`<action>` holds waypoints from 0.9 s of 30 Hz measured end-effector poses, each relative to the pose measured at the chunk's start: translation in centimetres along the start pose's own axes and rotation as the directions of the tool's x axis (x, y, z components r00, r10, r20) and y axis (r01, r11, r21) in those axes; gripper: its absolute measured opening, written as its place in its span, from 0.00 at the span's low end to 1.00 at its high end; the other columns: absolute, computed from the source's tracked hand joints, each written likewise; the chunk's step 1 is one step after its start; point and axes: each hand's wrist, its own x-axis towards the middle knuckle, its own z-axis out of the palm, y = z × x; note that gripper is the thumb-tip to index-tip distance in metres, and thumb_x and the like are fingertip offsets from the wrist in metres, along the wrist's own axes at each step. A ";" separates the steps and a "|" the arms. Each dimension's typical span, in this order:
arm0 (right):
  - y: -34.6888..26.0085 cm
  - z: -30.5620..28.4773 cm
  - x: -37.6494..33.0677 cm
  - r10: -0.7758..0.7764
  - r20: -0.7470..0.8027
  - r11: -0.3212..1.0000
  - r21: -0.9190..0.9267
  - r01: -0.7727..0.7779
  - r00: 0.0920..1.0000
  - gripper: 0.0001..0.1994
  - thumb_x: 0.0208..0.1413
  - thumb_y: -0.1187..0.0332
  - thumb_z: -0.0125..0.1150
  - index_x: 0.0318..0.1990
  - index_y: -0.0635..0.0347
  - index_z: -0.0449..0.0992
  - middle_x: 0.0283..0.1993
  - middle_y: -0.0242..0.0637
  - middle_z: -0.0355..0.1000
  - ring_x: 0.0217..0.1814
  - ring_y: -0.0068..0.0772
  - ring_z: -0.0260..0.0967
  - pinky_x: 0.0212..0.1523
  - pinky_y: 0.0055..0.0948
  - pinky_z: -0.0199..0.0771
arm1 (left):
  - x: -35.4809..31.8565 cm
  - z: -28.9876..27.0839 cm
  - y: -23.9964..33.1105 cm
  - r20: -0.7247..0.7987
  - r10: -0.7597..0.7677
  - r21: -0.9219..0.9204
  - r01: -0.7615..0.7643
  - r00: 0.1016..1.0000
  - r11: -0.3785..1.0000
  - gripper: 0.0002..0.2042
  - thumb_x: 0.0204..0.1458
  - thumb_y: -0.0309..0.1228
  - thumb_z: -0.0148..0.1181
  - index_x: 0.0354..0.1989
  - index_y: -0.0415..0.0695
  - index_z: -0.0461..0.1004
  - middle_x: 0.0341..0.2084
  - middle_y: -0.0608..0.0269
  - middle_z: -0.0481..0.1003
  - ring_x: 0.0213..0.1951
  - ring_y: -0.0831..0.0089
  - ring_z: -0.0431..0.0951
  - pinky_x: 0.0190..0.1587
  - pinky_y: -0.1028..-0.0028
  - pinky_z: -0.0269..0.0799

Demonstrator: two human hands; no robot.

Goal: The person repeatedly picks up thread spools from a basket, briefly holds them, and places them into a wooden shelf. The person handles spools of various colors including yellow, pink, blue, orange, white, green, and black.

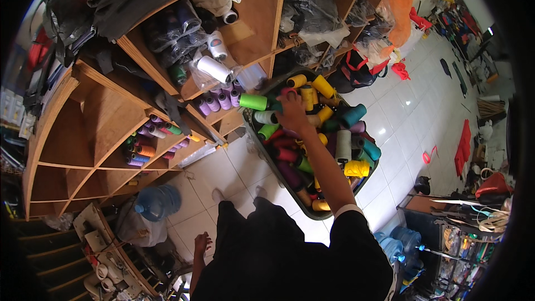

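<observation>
A large dark bin (267,163) stands on the floor in front of me, heaped with thread spools in many colours. My right hand (292,113) reaches into its far part, its fingers closed round a red thread spool (288,91) that they partly cover. Close beside that hand lie a bright green spool (253,102), a pale grey spool (264,117) and a yellow spool (307,98). Teal spools (354,115) and a tall grey spool (343,146) lie nearer my forearm. At my left side hangs my left hand (202,243), with loosely curled fingers apart and nothing in them.
Wooden shelves (273,19) curve along the left and far side, holding purple spools (217,100), bagged white spools (214,69) and mixed spools (142,150). A blue water bottle (158,203) sits left on the tiled floor (231,164). More bottles (405,238) stand right.
</observation>
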 end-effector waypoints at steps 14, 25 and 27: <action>-2.9 2.5 3.0 -0.013 -0.222 0.959 0.273 0.075 0.975 0.28 0.45 0.64 0.70 0.52 0.66 0.67 0.48 0.52 0.67 0.51 0.57 0.65 0.53 0.47 0.65 | -0.5 -0.1 -2.5 0.002 0.014 -0.040 -0.014 1.000 0.999 0.20 0.57 0.48 0.52 0.44 0.41 0.70 0.31 0.57 0.75 0.31 0.66 0.76 0.28 0.65 0.68; 8.6 -0.6 -5.1 0.465 -0.410 0.885 0.227 -0.406 0.785 0.30 0.45 0.64 0.69 0.54 0.69 0.65 0.50 0.60 0.64 0.54 0.60 0.61 0.53 0.50 0.64 | 1.0 0.2 0.0 0.043 -0.047 0.016 0.046 0.998 0.999 0.18 0.58 0.46 0.53 0.43 0.42 0.70 0.29 0.59 0.74 0.30 0.67 0.77 0.27 0.66 0.70; 7.4 0.3 -6.1 0.319 -0.425 0.944 0.065 -0.322 0.847 0.31 0.42 0.64 0.70 0.54 0.67 0.66 0.50 0.57 0.63 0.54 0.57 0.60 0.51 0.50 0.64 | 1.3 0.3 0.6 0.035 -0.014 0.009 0.013 0.999 1.000 0.18 0.58 0.47 0.53 0.42 0.43 0.70 0.30 0.59 0.75 0.31 0.68 0.77 0.29 0.65 0.71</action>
